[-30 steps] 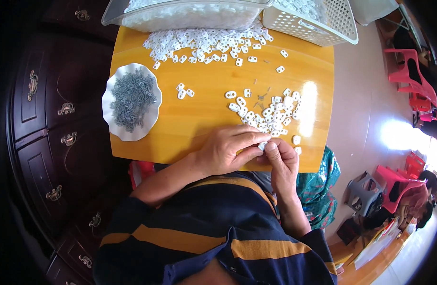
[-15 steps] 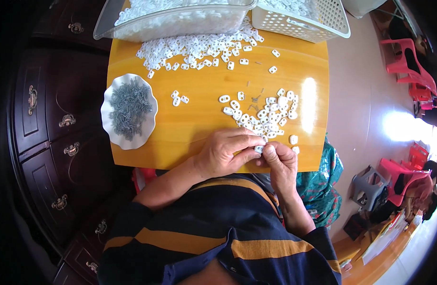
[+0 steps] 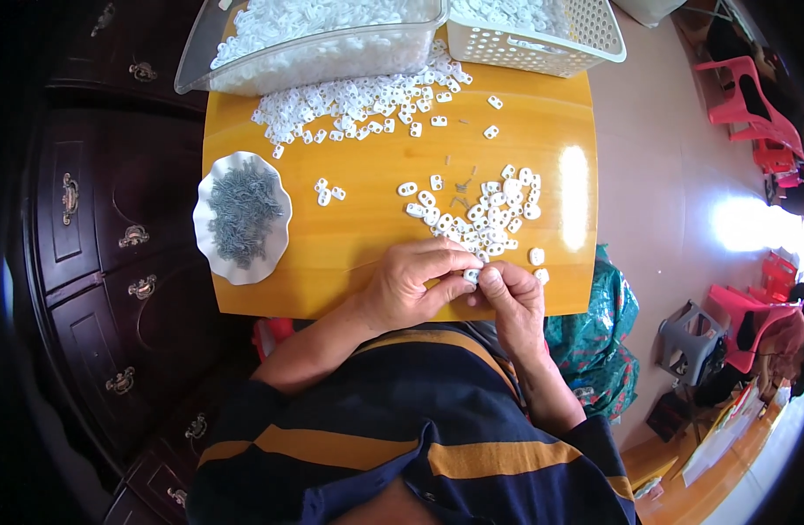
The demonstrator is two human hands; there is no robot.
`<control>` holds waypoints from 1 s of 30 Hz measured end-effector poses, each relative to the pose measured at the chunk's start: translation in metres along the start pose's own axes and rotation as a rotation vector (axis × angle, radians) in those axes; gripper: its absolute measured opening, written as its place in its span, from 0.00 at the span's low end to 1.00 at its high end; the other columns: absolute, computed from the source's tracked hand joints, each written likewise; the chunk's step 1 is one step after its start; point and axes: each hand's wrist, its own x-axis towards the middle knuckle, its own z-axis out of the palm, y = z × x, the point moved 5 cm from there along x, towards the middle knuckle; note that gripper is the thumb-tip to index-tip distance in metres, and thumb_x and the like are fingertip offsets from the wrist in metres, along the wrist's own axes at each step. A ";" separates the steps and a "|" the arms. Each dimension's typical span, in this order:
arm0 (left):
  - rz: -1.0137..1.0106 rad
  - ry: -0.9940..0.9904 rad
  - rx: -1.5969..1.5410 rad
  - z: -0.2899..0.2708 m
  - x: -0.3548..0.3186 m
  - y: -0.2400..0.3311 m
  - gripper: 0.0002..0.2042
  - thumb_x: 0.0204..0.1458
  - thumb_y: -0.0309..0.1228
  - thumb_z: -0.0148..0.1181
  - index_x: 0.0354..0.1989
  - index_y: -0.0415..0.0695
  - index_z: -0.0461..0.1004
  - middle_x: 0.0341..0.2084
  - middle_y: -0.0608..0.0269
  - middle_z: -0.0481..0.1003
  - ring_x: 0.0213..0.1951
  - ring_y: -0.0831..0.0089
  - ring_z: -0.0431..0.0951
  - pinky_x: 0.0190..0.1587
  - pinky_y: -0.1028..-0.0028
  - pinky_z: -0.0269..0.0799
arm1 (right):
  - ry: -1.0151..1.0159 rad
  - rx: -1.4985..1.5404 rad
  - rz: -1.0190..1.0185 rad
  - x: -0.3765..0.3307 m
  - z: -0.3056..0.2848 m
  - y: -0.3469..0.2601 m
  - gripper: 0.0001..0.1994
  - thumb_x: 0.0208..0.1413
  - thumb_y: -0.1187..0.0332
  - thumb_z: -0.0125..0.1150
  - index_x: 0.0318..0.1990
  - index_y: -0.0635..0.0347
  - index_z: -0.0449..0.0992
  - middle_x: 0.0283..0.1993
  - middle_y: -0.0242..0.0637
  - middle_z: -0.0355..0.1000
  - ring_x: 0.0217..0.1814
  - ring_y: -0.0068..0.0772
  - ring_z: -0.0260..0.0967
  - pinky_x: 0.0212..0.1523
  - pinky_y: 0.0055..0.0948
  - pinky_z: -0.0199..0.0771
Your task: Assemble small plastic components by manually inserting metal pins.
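Near the table's front edge, my left hand (image 3: pixel 417 278) and my right hand (image 3: pixel 513 302) meet, fingertips pinched on one small white plastic piece with holes (image 3: pixel 471 276). Both hands are closed on it, and the fingers cover part of it. Just beyond my fingertips spreads a heap of similar white two-holed pieces (image 3: pixel 481 232). Several thin grey metal pins (image 3: pixel 461 187) lie at that heap's far side. Two white pieces (image 3: pixel 537 256) sit apart to the right of my right hand. Three more pieces (image 3: pixel 323 198) form a small cluster left of the heap.
A scalloped white dish (image 3: pixel 208 255) of grey pins stands at the left edge. At the back are a clear bin (image 3: pixel 332 44) and a perforated basket (image 3: pixel 542 57), both full of white pieces, with a loose pile (image 3: pixel 332 109) in front. Dark drawers (image 3: pixel 78 201) stand left; a green bag (image 3: pixel 608 332) is right.
The view has shifted slightly, so the table and its things appear a little moved. Both hands keep their pinch on the same white piece.
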 end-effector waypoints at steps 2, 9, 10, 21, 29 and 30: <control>-0.003 -0.015 0.029 0.000 -0.001 0.003 0.12 0.51 0.19 0.69 0.44 0.37 0.80 0.39 0.55 0.81 0.38 0.64 0.83 0.41 0.71 0.79 | 0.000 0.013 0.015 0.000 0.000 0.000 0.13 0.71 0.64 0.57 0.40 0.67 0.79 0.33 0.30 0.76 0.34 0.18 0.70 0.40 0.19 0.71; -0.005 0.003 0.106 -0.018 0.006 0.006 0.12 0.51 0.22 0.71 0.44 0.38 0.81 0.36 0.57 0.81 0.29 0.73 0.79 0.33 0.75 0.76 | 0.049 -0.677 -0.175 -0.005 -0.011 -0.032 0.12 0.66 0.65 0.62 0.34 0.66 0.79 0.24 0.40 0.74 0.25 0.30 0.73 0.29 0.30 0.71; -0.029 0.031 0.149 -0.024 0.009 0.002 0.10 0.51 0.22 0.71 0.42 0.38 0.81 0.35 0.57 0.81 0.28 0.74 0.78 0.32 0.75 0.76 | 0.051 -0.674 -0.178 -0.005 -0.015 -0.036 0.12 0.66 0.65 0.62 0.34 0.66 0.79 0.24 0.40 0.74 0.25 0.30 0.73 0.29 0.30 0.71; -0.031 0.038 0.739 -0.035 0.050 -0.012 0.05 0.50 0.28 0.70 0.30 0.45 0.78 0.26 0.61 0.76 0.26 0.60 0.78 0.29 0.64 0.73 | 0.231 -1.296 -0.325 -0.009 -0.039 -0.062 0.08 0.59 0.65 0.66 0.32 0.60 0.80 0.30 0.45 0.78 0.29 0.51 0.77 0.31 0.41 0.76; -0.096 -0.030 0.831 -0.027 0.059 -0.016 0.06 0.48 0.30 0.70 0.27 0.46 0.79 0.25 0.61 0.75 0.27 0.60 0.79 0.30 0.62 0.74 | 0.333 -1.247 -0.348 -0.008 -0.042 -0.067 0.08 0.57 0.66 0.68 0.32 0.59 0.79 0.28 0.41 0.78 0.27 0.46 0.77 0.29 0.38 0.75; -0.088 -0.044 0.853 -0.026 0.059 -0.016 0.05 0.49 0.31 0.69 0.26 0.46 0.79 0.24 0.62 0.75 0.27 0.60 0.79 0.30 0.61 0.75 | 0.338 -1.230 -0.362 -0.008 -0.040 -0.068 0.07 0.57 0.66 0.68 0.32 0.59 0.78 0.28 0.40 0.77 0.26 0.45 0.76 0.28 0.38 0.74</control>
